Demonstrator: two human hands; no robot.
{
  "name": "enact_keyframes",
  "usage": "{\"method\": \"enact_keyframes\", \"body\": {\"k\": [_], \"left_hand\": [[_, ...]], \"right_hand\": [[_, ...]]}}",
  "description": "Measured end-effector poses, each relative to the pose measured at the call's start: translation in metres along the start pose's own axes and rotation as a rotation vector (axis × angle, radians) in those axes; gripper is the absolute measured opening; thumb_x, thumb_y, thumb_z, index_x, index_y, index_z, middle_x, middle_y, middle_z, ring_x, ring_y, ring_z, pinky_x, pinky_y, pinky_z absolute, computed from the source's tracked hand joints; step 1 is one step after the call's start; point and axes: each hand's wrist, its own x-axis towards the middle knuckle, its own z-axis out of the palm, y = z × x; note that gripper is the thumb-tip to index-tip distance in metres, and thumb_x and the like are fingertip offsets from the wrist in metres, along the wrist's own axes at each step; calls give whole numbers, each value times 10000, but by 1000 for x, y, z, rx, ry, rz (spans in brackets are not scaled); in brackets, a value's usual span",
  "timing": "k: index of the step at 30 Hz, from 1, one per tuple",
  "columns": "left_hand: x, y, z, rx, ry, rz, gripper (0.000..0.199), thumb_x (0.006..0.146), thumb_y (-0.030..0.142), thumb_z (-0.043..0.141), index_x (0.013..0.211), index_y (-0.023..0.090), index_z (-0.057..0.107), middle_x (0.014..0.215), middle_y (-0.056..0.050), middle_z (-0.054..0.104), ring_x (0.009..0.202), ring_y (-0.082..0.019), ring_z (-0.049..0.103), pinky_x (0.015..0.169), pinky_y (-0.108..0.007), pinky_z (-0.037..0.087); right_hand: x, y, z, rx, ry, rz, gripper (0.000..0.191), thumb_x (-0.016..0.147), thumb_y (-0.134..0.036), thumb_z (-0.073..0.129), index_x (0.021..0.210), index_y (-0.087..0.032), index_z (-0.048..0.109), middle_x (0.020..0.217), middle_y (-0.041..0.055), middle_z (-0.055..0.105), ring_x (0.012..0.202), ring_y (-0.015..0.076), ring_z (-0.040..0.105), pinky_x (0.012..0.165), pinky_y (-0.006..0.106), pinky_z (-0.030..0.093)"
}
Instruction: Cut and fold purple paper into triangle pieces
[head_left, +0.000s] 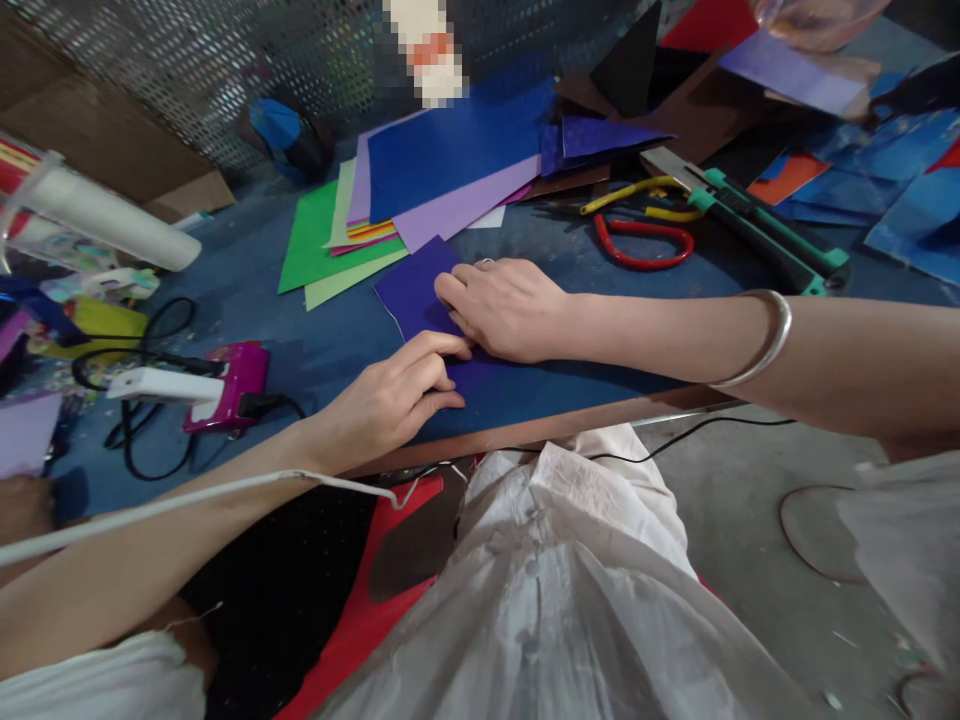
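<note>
A dark purple sheet of paper [421, 282] lies near the table's front edge under both hands. My right hand [514, 308] rests on it with curled fingers that press the sheet down. From the left, my left hand [401, 388] reaches the near part of the sheet. Its fingers are bent around the paper's edge, fingertips close to those of my right hand. The part of the sheet beneath my palms and fingers is hidden.
Behind the sheet lies a stack of coloured paper [457, 150]. A green-and-black utility knife [765, 225] and red-and-yellow-handled scissors [645, 245] are at the right. A magenta power adapter [236, 385] with black cables sits left, near a white roll [112, 215].
</note>
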Motion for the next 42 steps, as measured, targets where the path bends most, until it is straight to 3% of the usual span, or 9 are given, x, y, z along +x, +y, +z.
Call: {"method": "enact_keyframes", "body": {"k": [5, 13, 17, 21, 29, 42], "left_hand": [[-6, 1, -2, 54, -32, 26, 71, 1036, 164, 595, 969, 176, 578, 1331, -111, 668, 1045, -175, 735, 890, -284, 621], [-15, -2, 0, 45, 14, 62, 57, 1011, 117, 621, 1001, 172, 610, 1323, -121, 711, 1256, -233, 711, 997, -326, 640], [-27, 0, 3, 47, 46, 142, 183, 1004, 35, 577, 1115, 163, 648, 1303, -129, 743, 1344, -236, 667, 1084, -375, 619], [-40, 7, 8, 24, 96, 93, 243, 996, 68, 623, 1218, 156, 671, 1276, -131, 764, 1325, -240, 682, 1100, -388, 615], [-46, 24, 9, 87, 134, 82, 203, 1001, 221, 688, 1169, 112, 655, 1236, -188, 773, 1290, -284, 704, 1053, -428, 642], [-40, 19, 0, 46, 105, 84, 172, 993, 214, 694, 1153, 152, 680, 1245, -172, 783, 1227, -266, 742, 1021, -402, 649]], "right_hand": [[0, 0, 2, -6, 16, -10, 283, 1069, -224, 363, 1278, -119, 524, 1220, 180, 689, 1101, 301, 645, 815, 376, 426], [-1, -1, 2, -29, 29, -19, 303, 1077, -219, 320, 1258, -111, 538, 1208, 191, 691, 1076, 311, 659, 792, 387, 433], [-1, -1, 3, -24, 48, -13, 327, 1083, -237, 306, 1271, -122, 547, 1231, 185, 694, 1082, 310, 663, 788, 386, 432], [-2, -1, 1, -24, 39, -12, 354, 1082, -241, 283, 1281, -138, 558, 1224, 179, 703, 1067, 307, 669, 778, 392, 422], [-2, -1, 1, -36, 40, -14, 347, 1085, -263, 322, 1289, -135, 572, 1222, 181, 711, 1050, 301, 683, 755, 380, 416], [-3, -1, -1, -43, 31, -13, 337, 1089, -286, 348, 1274, -129, 583, 1222, 178, 712, 1055, 297, 688, 734, 361, 404]]}}
